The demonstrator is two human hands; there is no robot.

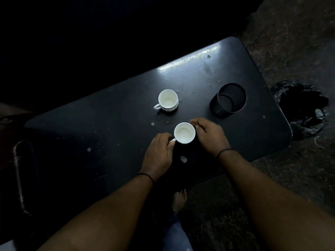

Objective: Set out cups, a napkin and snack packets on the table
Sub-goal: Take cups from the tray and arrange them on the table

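Two empty white cups stand upright on a dark table (108,127). The far cup (167,100) sits near the table's middle with its handle pointing left. The near cup (184,133) is between my hands. My left hand (159,154) pinches its handle at the lower left. My right hand (208,136) curls round its right side, fingers reaching past the rim. No napkin or snack packets are in view.
A black mesh cylinder holder (228,100) stands at the table's right. A crumpled black plastic bag (302,109) lies on the floor past the right edge. A dark chair frame (20,176) is at the left. My foot (179,198) is below the front edge.
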